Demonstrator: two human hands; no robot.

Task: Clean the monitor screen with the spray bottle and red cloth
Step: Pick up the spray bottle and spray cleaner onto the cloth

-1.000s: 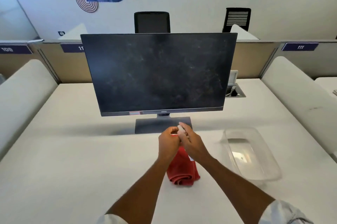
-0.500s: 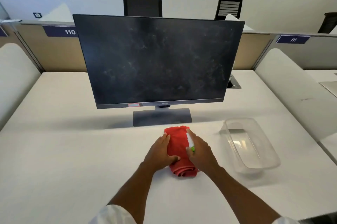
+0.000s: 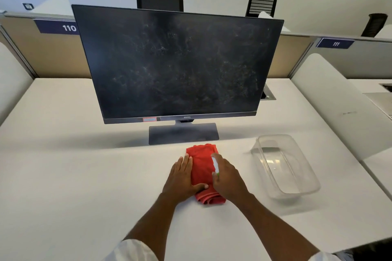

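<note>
head view: monitor (image 3: 176, 65) stands at twelve o'clock on the white tabletop (image 3: 74, 175), its dark screen smeared and dusty. red cloth (image 3: 201, 167) lies folded just in front of its base. left hand (image 3: 183, 178) rests flat on the cloth's nine o'clock edge, fingers spread. right hand (image 3: 228, 178) grips a small spray bottle (image 3: 215, 165) over the cloth. clear plastic tub (image 3: 284, 167) sits at three o'clock.

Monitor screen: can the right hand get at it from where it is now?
Probably yes: nothing stands between the right hand, which holds the spray bottle over the red cloth, and the monitor screen.
</note>
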